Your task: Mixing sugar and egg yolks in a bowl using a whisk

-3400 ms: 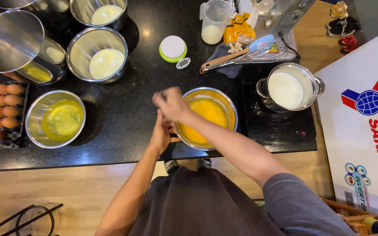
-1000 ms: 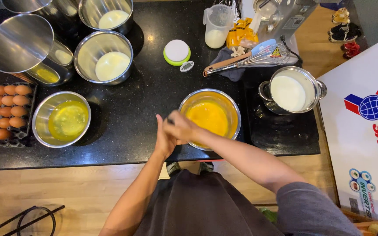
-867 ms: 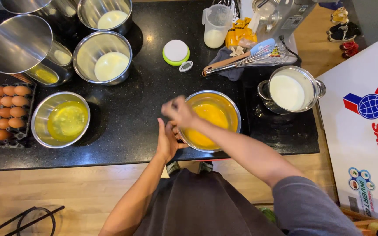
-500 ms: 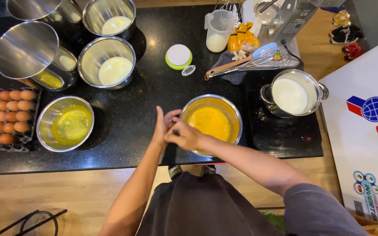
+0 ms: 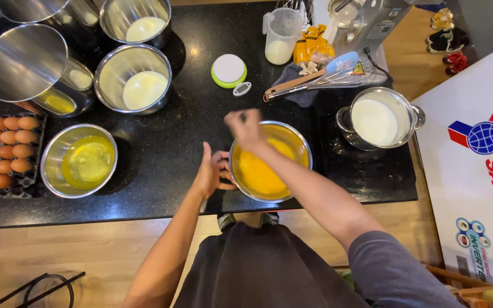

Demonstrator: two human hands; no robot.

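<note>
Now the round steel bowl of yellow beaten egg [image 5: 270,161] sits at frame centre near the black counter [image 5: 166,142] front edge. My left hand [image 5: 212,171] cups its left rim, fingers curled. My right hand [image 5: 245,126], blurred above the rim, is closed on something I cannot make out. Open counter lies left of the bowl.

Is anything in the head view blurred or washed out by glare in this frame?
In the head view, the right hand is motion-smeared above the bowl of yellow mixture, so its grip cannot be read; the left hand at the bowl's rim looks sharper. Overhead light puts bright glare on the large steel pot and speckled reflections on the black counter; the egg tray stays crisp.
</note>
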